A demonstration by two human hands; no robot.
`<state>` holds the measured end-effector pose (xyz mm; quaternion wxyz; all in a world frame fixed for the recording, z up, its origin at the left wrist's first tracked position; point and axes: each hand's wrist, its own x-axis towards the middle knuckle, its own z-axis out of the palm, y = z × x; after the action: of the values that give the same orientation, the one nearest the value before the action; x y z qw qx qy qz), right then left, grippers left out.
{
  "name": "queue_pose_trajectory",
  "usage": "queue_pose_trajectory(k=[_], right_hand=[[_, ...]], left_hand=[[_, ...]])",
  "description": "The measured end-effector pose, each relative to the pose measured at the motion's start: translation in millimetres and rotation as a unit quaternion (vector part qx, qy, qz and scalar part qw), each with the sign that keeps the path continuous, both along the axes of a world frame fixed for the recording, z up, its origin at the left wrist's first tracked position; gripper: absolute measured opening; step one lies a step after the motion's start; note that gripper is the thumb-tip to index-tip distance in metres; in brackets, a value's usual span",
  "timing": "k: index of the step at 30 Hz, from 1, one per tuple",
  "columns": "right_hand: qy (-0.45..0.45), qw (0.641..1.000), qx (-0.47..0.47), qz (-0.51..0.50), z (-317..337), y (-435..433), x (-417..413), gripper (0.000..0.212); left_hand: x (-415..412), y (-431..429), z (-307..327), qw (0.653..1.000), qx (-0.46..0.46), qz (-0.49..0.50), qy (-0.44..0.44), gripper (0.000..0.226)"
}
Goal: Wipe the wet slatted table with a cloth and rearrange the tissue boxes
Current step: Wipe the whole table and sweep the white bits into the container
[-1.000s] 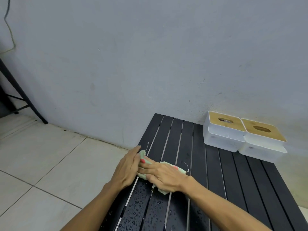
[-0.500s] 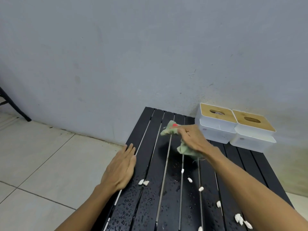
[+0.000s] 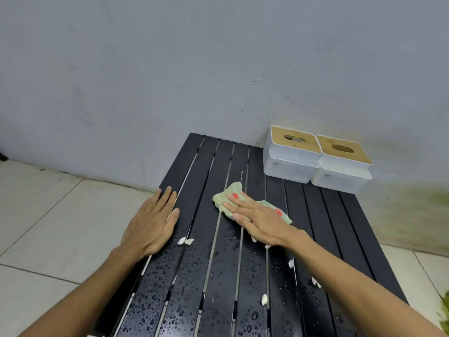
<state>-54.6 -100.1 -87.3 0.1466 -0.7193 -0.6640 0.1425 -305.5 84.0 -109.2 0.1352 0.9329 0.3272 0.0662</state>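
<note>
1. My right hand [image 3: 261, 221] presses the green cloth [image 3: 227, 197] flat on the black slatted table [image 3: 325, 215].
2. My left hand [image 3: 153, 222] rests flat at the table's left edge.
3. Two white tissue boxes [image 3: 291, 158] stand touching near the wall.

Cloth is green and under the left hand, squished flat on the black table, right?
Wrong hand. The head view shows the green cloth under the right hand, squished flat on the black table; the left hand holds nothing.
</note>
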Motion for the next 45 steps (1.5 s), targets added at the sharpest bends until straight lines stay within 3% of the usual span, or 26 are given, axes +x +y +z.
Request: queue_pose_trajectory(k=[4, 8, 11, 13, 15, 23, 27, 30, 32, 36, 40, 45], right_hand=[[0.038, 0.999, 0.033, 0.006, -1, -37, -14, 0.041], [0.101, 0.979, 0.130, -0.118, 5, -29, 10, 0.043], [0.086, 0.979, 0.050, -0.181, 7, -6, 25, 0.050], [-0.002, 0.985, -0.018, -0.170, -2, 2, 21, 0.057], [-0.037, 0.988, -0.020, -0.151, -8, -1, 13, 0.055], [0.072, 0.997, 0.011, -0.018, 8, -60, -26, 0.038], [0.140, 0.968, 0.109, -0.178, 49, -71, -13, 0.028], [0.122, 0.938, 0.151, -0.288, 77, -84, 29, 0.031], [0.106, 0.937, 0.123, -0.310, 79, -100, 55, 0.031], [0.029, 0.964, -0.020, -0.265, 32, -144, 75, 0.037], [0.022, 0.969, 0.029, -0.244, 6, -174, 48, 0.049], [0.079, 0.962, 0.042, -0.257, -1, -205, -15, 0.044]], left_hand=[[0, -3, 1, 1.000, 0.002, 0.005, 0.000, 0.061], [0, -4, 1, 1.000, 0.013, 0.006, -0.006, 0.070], [1, -5, 1, 1.000, 0.016, 0.003, -0.008, 0.073], [1, -6, 1, 1.000, 0.015, 0.005, -0.012, 0.075], [1, -6, 0, 1.000, 0.021, 0.006, -0.014, 0.075], [0, -11, 6, 1.000, 0.010, -0.001, 0.000, 0.072], [-3, -15, 8, 1.000, 0.002, -0.002, -0.008, 0.071], [-5, -15, 6, 1.000, 0.009, 0.002, -0.016, 0.070], [-4, -14, 5, 1.000, 0.015, 0.003, -0.020, 0.069], [-3, -13, 2, 0.999, 0.022, 0.006, -0.024, 0.057], [-3, -12, 0, 0.999, 0.024, 0.001, -0.022, 0.058], [-2, -12, 1, 0.999, 0.029, 0.002, -0.016, 0.056]])
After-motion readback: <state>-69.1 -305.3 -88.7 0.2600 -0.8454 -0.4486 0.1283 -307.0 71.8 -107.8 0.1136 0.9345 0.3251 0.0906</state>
